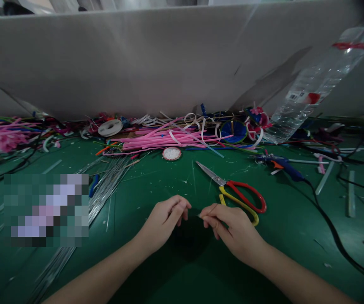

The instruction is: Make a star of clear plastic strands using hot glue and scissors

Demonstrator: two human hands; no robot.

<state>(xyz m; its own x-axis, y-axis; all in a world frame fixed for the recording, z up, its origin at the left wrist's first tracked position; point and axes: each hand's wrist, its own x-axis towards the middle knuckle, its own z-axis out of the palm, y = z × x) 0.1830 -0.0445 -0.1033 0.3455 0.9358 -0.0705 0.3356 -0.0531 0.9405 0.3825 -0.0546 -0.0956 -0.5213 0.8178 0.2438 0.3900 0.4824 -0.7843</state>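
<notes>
The left forearm (106, 266) and right forearm (296, 272) are bare, slender and smooth in outline, narrowing towards the wrists (141, 245). The left hand (165, 217) and right hand (232, 229) are bare too, with slim fingers (176, 200) and rounded fingertips (204, 211).

This looks like a craft workshop, with a green tabletop (156, 181) backed on the far side by a plain grey panel (169, 63). Along the far edge lie heaped pink stems (166, 138), curled white strips and a white spool (110, 128), with a bundle of thin wires (107, 190) on the left. Scissors (221, 182) with red and yellow handles lie near the middle, and a corded blue glue gun (281, 165) and translucent sticks (351, 194) on the right.
</notes>
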